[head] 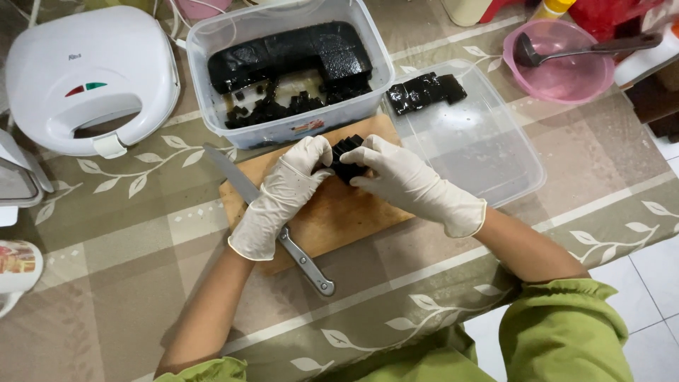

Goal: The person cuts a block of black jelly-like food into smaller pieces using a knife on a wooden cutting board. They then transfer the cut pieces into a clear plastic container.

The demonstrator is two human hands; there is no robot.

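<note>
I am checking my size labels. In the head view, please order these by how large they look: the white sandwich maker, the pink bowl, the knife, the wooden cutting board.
1. Wooden cutting board and white sandwich maker: look alike, unranked.
2. Pink bowl.
3. Knife, long but thin.

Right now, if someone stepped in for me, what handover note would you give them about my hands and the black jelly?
Left hand and right hand, both gloved, together grip a stack of black jelly pieces over the wooden cutting board.
Knife lies on the board, partly under the left wrist, unheld.
Clear tub behind the board holds a large uncut slab plus small cubes.
Shallow clear tray on the right holds a few cut pieces.
Done: some pieces cut. Left: the slab remains uncut.
</note>
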